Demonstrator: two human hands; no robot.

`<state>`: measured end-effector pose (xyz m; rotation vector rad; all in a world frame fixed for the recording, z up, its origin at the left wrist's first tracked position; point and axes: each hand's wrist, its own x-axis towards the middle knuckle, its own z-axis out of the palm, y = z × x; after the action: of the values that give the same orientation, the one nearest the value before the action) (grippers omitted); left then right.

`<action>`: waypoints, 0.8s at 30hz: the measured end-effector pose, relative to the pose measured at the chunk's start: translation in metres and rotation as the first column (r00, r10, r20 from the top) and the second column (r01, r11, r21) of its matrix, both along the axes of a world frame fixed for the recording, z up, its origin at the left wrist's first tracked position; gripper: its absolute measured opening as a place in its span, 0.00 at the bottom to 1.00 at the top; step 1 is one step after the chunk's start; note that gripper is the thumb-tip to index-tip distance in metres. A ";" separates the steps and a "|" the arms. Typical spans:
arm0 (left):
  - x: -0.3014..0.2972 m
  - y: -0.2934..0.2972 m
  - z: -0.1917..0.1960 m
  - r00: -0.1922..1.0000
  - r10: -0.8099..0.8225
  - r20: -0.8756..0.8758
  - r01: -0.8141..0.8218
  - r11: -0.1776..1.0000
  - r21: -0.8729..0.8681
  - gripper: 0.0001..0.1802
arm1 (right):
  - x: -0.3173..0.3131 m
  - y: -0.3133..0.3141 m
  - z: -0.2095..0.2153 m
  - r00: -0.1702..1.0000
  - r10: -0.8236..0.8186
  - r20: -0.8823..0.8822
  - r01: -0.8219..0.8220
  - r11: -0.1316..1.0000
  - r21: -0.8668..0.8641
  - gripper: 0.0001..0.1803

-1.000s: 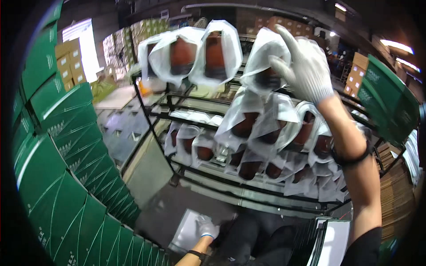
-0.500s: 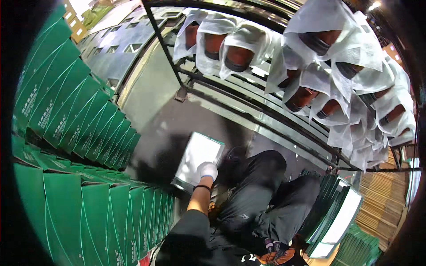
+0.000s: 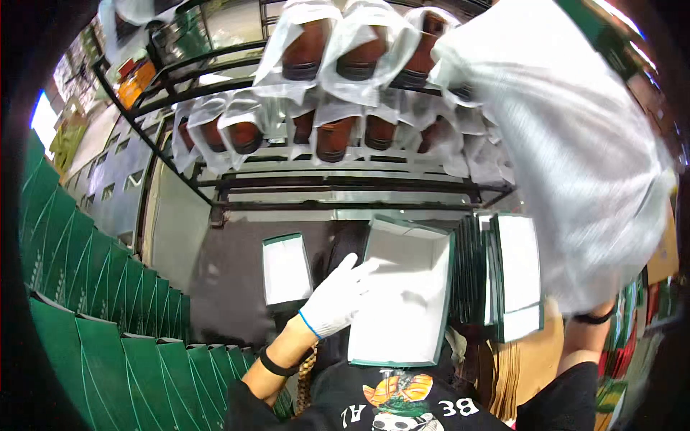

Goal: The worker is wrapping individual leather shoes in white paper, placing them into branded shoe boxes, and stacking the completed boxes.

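Head view: green boxes (image 3: 93,302) stand in rows on the left. A small open box (image 3: 286,269) lies on the dark floor. The left hand (image 3: 338,298), in a white glove, holds the side of a big open box (image 3: 406,291), white inside, fingers spread on its wall. Flat boxes (image 3: 514,280) stand just beside it. The right hand is hidden behind a blurry white bag (image 3: 568,158), so I cannot tell its fingers. Bagged jars (image 3: 338,79) hang on the rack (image 3: 345,194) above.

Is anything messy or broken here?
Nothing looks broken or spilled. The left hand steadies an open white box, and the right arm lifts a blurred white bag. One small box lies apart on the floor.
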<state>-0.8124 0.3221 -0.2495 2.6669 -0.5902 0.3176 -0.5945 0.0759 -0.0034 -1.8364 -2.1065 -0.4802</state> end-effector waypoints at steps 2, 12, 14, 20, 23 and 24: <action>0.009 -0.029 0.003 1.000 0.015 0.004 -0.007 0.693 -0.721 0.21 | -0.013 -0.034 0.002 1.000 0.007 -0.012 -0.007 1.000 0.019 0.31; 0.124 -0.001 0.088 0.758 0.332 -0.561 -0.652 0.390 -0.650 0.19 | 0.004 -0.090 0.022 0.953 -0.029 -0.301 0.043 0.998 0.042 0.19; 0.137 -0.018 0.101 0.739 0.458 -0.493 -0.621 0.747 -0.238 0.22 | 0.020 -0.076 0.031 0.862 -0.126 -0.491 0.086 0.991 -0.102 0.18; 0.150 -0.074 0.044 0.716 0.627 -0.307 -0.661 0.750 -0.008 0.17 | 0.051 -0.004 0.069 0.658 -0.483 -0.578 -0.029 0.750 -0.660 0.24; 0.145 -0.070 0.023 0.801 0.523 -0.292 -0.568 0.818 -0.091 0.13 | 0.063 0.035 0.084 0.727 -0.334 -0.600 -0.272 0.662 -0.699 0.22; 0.149 -0.071 0.001 0.802 0.586 -0.114 -0.590 0.807 -0.004 0.12 | 0.059 0.051 0.088 0.736 -0.306 -0.604 -0.357 0.583 -0.730 0.20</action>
<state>-0.6636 0.2508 -0.2482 2.7427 0.3040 0.3410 -0.5353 0.1273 0.0844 -1.8867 -1.8534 1.2829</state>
